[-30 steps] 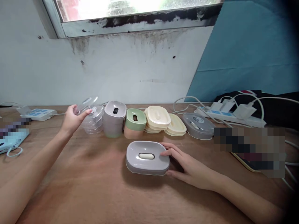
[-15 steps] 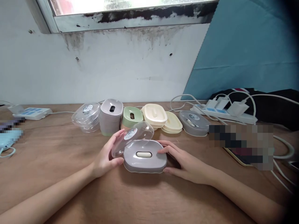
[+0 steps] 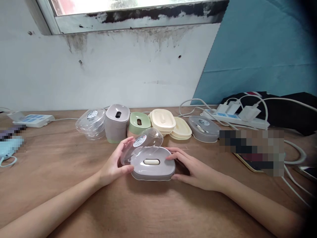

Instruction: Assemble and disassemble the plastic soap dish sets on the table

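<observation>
A grey oval plastic box [image 3: 154,170] with a cream bar in its top slot sits on the table in front of me. My right hand [image 3: 194,169] is closed around its right end, fingertips on the top and thumb low at the side. In my left hand [image 3: 114,168] is a clear plastic lid [image 3: 151,138] with a round printed label. The lid leans tilted over the box's left rear edge. Its lower part lies behind my left fingers, and my left thumb reaches the box's left end.
Behind stand clear lids [image 3: 91,120], a tall grey stack [image 3: 117,124], a green box [image 3: 139,123], cream lidded pieces [image 3: 163,119] and a covered grey box [image 3: 205,132]. Power strips lie at left [image 3: 34,120] and right [image 3: 257,123], with white cables. A blurred phone [image 3: 244,162] lies right.
The clear lid has shifted slightly right over the grey box, with my left hand following. My right hand keeps its hold. The view has moved a little.
</observation>
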`<state>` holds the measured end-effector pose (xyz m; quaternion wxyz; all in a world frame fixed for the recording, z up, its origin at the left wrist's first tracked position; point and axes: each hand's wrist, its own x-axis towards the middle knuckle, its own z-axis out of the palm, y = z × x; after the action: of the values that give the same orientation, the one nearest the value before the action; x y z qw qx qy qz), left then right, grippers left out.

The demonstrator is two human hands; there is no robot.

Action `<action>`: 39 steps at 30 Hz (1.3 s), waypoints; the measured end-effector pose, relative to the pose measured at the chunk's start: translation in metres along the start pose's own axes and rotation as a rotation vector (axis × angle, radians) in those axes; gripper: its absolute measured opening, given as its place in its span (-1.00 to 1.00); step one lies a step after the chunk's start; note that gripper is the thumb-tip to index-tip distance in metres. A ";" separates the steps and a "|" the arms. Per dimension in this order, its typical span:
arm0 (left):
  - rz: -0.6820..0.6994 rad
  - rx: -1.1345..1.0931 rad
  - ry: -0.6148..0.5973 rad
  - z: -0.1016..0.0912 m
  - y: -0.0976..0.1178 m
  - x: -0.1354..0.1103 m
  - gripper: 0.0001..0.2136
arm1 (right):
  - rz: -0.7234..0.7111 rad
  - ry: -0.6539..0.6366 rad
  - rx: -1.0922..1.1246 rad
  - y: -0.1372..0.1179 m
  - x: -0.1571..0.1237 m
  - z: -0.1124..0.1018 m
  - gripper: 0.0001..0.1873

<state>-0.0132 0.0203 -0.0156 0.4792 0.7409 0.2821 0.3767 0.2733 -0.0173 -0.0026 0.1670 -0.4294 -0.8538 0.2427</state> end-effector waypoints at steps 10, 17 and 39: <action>-0.038 0.077 -0.099 0.003 0.000 0.005 -0.26 | -0.045 0.077 0.077 0.000 0.003 0.011 -0.21; 0.025 0.312 -0.175 0.006 0.004 0.003 -0.23 | -0.083 0.216 -0.002 0.013 0.004 0.016 0.13; 0.084 0.427 -0.375 -0.007 0.009 0.021 -0.24 | -0.115 0.142 0.056 0.003 0.006 0.011 -0.25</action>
<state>-0.0064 0.0364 0.0010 0.3400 0.8928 0.2307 0.1849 0.2666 -0.0138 -0.0124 0.2527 -0.3908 -0.8560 0.2252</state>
